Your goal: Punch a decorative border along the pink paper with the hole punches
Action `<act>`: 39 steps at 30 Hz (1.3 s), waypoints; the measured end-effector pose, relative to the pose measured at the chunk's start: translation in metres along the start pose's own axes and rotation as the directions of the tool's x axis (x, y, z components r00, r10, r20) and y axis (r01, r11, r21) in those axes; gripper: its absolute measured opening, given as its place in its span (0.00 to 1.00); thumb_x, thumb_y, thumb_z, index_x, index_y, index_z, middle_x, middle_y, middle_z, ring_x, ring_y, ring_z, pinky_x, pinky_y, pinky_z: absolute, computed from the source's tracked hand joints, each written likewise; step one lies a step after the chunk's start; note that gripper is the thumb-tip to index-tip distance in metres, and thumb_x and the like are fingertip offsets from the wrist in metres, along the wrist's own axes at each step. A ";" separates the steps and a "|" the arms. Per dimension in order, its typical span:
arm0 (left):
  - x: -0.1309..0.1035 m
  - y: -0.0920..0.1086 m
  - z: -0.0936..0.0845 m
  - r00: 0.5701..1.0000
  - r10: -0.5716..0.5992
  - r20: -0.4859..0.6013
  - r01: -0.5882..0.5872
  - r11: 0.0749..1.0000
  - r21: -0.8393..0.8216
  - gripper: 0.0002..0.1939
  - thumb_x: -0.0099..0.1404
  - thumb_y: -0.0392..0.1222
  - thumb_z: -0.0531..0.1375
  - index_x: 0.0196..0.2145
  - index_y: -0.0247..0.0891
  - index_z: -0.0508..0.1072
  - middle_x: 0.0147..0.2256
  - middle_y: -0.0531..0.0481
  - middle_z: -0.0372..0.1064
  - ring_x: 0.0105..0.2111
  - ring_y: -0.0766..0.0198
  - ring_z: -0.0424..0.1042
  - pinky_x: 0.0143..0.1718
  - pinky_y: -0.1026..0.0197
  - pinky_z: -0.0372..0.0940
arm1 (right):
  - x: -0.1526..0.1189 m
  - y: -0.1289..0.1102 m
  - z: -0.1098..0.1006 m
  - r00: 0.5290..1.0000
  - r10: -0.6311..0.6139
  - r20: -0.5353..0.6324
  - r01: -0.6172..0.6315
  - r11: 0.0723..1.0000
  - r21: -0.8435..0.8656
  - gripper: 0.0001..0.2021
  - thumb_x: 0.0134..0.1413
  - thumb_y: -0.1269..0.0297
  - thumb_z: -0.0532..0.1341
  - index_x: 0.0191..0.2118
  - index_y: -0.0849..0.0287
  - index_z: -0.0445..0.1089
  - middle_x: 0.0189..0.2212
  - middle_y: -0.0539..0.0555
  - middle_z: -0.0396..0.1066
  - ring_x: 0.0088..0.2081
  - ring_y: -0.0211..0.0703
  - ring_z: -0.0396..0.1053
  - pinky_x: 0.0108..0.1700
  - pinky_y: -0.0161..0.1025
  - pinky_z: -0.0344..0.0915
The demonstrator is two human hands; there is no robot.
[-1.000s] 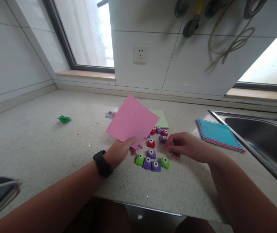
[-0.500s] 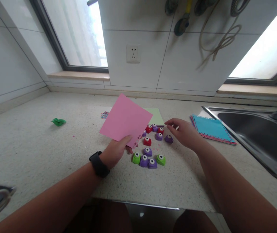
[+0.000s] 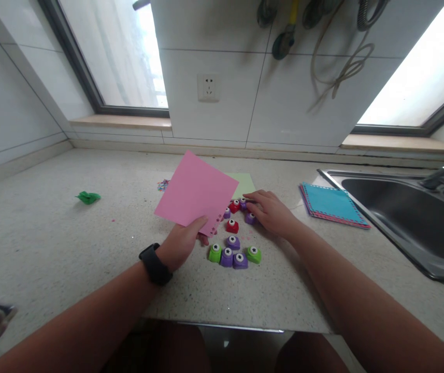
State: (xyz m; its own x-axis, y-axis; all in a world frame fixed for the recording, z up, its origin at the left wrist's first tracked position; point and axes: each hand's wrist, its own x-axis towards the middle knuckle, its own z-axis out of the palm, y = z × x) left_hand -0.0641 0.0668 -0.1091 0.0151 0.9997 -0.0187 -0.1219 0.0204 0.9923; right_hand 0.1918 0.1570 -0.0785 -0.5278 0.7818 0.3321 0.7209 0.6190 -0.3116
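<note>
Pink paper (image 3: pixel 196 194) sits pinched in the left hand (image 3: pixel 181 241), tilted above the bench (image 3: pixel 120 280) — its punched corner low. The right hand (image 3: pixel 270 210) curls loosely over the punches (image 3: pixel 232 226) — its grip I can't tell.

White wall panels (image 3: pixel 214 124) behind a speckled counter (image 3: pixel 51 248), bright windows (image 3: pixel 113 52) either side.
</note>
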 end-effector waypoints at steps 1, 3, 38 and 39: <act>0.000 0.000 0.000 1.000 0.000 -0.001 0.000 1.000 0.003 0.14 0.66 0.50 0.60 0.31 0.34 0.74 0.28 0.47 0.72 0.23 0.64 0.69 0.26 0.60 0.65 | 0.002 -0.002 0.002 1.000 -0.002 0.012 0.002 1.000 -0.016 0.16 0.68 0.58 0.53 0.54 0.56 0.71 0.51 0.61 0.73 0.52 0.55 0.68 0.56 0.52 0.61; -0.001 0.001 0.001 1.000 -0.003 -0.006 0.003 1.000 0.012 0.15 0.65 0.50 0.60 0.30 0.34 0.74 0.28 0.48 0.72 0.23 0.64 0.69 0.26 0.60 0.65 | 0.004 -0.004 0.004 1.000 0.004 0.028 -0.003 0.999 -0.047 0.16 0.68 0.57 0.53 0.53 0.56 0.72 0.50 0.61 0.74 0.51 0.55 0.68 0.55 0.51 0.61; -0.007 0.019 0.007 0.999 -0.016 -0.037 0.027 0.951 0.309 0.23 0.64 0.58 0.57 0.20 0.39 0.68 0.18 0.53 0.65 0.21 0.64 0.63 0.29 0.59 0.60 | 0.000 -0.026 -0.013 0.921 0.386 -0.053 -0.103 0.372 0.922 0.14 0.55 0.51 0.64 0.41 0.48 0.61 0.45 0.51 0.73 0.43 0.43 0.73 0.54 0.48 0.68; -0.007 0.019 0.007 0.999 -0.015 -0.037 0.025 0.950 0.313 0.23 0.64 0.58 0.57 0.19 0.39 0.68 0.18 0.53 0.65 0.21 0.63 0.64 0.29 0.59 0.61 | 0.000 -0.026 -0.013 0.922 0.384 -0.056 -0.099 0.373 0.923 0.14 0.55 0.51 0.65 0.41 0.48 0.61 0.45 0.51 0.73 0.43 0.42 0.73 0.54 0.48 0.68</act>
State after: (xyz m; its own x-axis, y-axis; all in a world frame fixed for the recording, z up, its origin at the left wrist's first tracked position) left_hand -0.0594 0.0598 -0.0888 -0.0194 0.9991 -0.0377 0.1950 0.0408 0.9800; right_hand 0.1790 0.1399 -0.0588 -0.1844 0.9539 0.2368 -0.0933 0.2228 -0.9704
